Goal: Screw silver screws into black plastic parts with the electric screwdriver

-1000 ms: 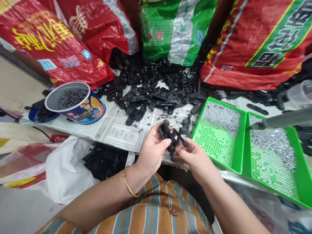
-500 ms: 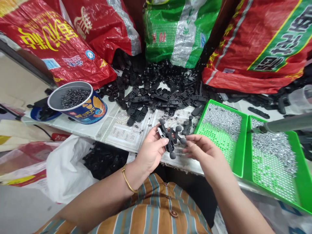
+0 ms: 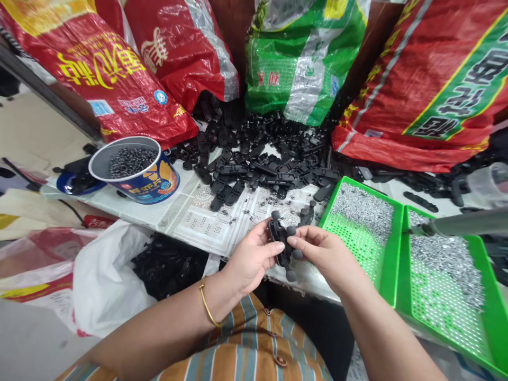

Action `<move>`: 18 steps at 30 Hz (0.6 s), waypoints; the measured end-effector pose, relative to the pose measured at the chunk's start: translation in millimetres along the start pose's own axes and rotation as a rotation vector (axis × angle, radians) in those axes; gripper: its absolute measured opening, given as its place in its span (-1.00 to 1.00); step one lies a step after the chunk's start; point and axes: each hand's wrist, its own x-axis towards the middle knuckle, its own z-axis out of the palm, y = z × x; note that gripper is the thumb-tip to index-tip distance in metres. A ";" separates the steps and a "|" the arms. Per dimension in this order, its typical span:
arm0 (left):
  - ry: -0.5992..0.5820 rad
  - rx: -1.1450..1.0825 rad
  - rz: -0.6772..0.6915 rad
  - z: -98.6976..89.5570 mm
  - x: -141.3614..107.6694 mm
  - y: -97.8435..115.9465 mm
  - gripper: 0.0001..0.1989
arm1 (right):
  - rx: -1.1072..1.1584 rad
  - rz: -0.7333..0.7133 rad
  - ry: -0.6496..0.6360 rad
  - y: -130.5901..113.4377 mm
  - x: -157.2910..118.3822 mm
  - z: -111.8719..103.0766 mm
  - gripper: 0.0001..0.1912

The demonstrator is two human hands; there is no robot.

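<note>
Between my two hands is a black plastic part with rounded knobs, above the front edge of the table. My left hand is closed around its left side, thumb lying across the front. On the right side, my right hand pinches the part near a knob with thumb and fingertips. Fingers and overlapping black pieces hide where the pieces meet. Just behind my right hand, another knobbed black part rests on the table.
Loose black parts are heaped at the back, before red sacks and a green sack. Green trays with small silvery pieces stand right, a grey rod above them. A tub of small dark pieces stands left.
My right hand has moved left and closed on the black part's right side. My left hand keeps its hold. The whole view has shifted slightly.
</note>
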 end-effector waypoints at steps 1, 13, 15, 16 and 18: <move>-0.007 0.009 -0.002 0.2 0.0 -0.1 -0.55 | -0.004 0.002 0.003 0.7 0.0 1.0 -0.74; 0.110 0.132 0.040 6.0 -3.9 1.0 -0.52 | -0.120 -0.103 0.102 13.6 3.3 11.2 -0.75; 0.127 0.129 0.041 5.4 -5.1 3.5 -0.48 | -0.158 -0.107 0.106 12.0 -1.4 15.0 -0.79; 0.136 0.124 0.031 4.4 -5.5 5.1 -0.48 | -0.181 -0.104 0.077 10.1 -2.8 14.9 -0.82; 0.148 0.122 -0.002 1.5 -5.4 8.6 -0.48 | -0.270 -0.141 0.027 3.1 -0.6 7.9 -0.90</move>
